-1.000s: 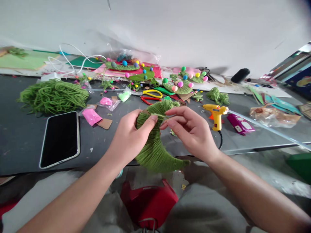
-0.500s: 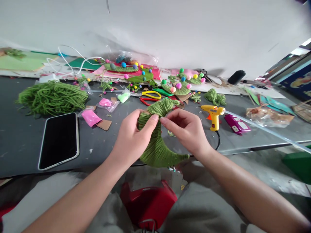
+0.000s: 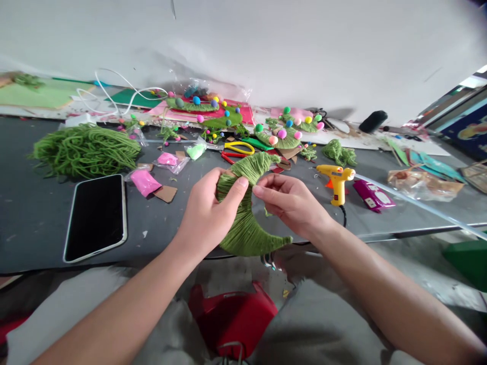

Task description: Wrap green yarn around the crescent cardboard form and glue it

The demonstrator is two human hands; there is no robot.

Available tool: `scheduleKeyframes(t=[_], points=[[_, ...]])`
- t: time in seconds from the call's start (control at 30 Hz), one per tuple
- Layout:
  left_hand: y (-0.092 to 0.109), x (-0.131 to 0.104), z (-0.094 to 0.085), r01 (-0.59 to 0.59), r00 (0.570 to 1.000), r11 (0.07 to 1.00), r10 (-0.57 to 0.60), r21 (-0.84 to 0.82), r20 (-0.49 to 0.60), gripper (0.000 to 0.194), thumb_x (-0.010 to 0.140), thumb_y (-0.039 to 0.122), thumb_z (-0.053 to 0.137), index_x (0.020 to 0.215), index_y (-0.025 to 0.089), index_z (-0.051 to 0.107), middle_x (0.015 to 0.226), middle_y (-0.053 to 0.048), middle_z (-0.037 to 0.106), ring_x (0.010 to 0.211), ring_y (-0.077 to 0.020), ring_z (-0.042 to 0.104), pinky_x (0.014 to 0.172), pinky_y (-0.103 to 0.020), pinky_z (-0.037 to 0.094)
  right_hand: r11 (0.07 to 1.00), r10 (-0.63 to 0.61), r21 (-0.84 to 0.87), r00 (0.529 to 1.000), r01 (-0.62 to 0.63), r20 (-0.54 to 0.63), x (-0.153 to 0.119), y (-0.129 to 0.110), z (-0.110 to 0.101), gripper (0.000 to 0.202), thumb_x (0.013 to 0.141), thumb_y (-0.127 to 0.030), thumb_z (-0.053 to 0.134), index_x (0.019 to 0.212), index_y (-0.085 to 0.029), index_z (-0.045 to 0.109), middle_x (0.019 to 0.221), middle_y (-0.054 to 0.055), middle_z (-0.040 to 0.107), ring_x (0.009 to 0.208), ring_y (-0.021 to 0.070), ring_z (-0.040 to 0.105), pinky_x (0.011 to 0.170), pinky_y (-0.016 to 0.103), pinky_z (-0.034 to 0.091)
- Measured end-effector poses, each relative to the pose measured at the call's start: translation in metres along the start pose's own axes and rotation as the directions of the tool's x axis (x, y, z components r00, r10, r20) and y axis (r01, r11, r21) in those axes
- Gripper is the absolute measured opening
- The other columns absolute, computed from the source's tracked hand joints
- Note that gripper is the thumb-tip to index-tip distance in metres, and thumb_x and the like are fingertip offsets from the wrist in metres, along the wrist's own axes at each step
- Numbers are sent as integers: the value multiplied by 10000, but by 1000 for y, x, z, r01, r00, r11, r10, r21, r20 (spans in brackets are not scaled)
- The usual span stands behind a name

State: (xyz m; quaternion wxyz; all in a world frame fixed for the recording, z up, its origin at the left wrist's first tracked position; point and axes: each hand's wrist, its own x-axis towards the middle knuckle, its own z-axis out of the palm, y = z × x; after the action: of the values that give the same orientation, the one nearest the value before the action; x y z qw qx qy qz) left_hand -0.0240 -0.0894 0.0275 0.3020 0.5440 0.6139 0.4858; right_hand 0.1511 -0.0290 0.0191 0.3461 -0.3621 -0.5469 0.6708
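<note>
Just above the near edge of the table (image 3: 155, 220), our left hand (image 3: 207, 215) gripped a green yarn crescent (image 3: 249, 235), seemingly light, stiff, best held mid-curve; our right hand (image 3: 299, 205) pinched closed beside it, contents hidden.

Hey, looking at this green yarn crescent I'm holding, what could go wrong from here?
The crescent is held by your left hand near the table's front edge, so it might drop to the floor if that grip loosens.

The glue gun's black cord runs close to your right forearm and could snag, dragging the gun.

The phone lies near the front edge; an elbow might nudge it off.
</note>
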Motion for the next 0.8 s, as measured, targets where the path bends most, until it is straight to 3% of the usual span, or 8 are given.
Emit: scheduleKeyframes(t=[0.27,0.57,0.67,0.8], points=[[-3,4,2,-13,1000,999,14,52,-14,252,908,443,608,800,222,553,698,22,571,633,-148,511,575,-279,367,983,-172,-74,984,168,-43,-6,-3,6,174,775,-325,828,872,-202,753,747,-19,628,578,68,441,505,235,336],[-2,2,5,-12,1000,1000,12,29,-15,261,914,456,613,837,210,571,747,17,615,674,-143,546,602,-269,398,959,-246,-182,955,216,-167,-3,1,15,265,768,-386,829,776,-152,706,622,-44,542,541,52,386,489,230,307],[-1,1,5,-24,1000,999,25,22,-15,261,915,447,619,836,202,572,742,22,599,665,-133,529,589,-261,388,961,-234,-192,957,200,-174,-2,2,17,298,744,-383,848,750,-145,670,624,-45,542,544,49,393,482,225,298],[0,1,3,-27,1000,1000,27,1,-5,274,914,436,628,796,201,552,704,38,547,644,-118,489,564,-253,366,994,-110,-33,987,107,-120,2,4,12,316,744,-374,855,804,-159,631,647,-54,545,523,42,386,457,216,266]])
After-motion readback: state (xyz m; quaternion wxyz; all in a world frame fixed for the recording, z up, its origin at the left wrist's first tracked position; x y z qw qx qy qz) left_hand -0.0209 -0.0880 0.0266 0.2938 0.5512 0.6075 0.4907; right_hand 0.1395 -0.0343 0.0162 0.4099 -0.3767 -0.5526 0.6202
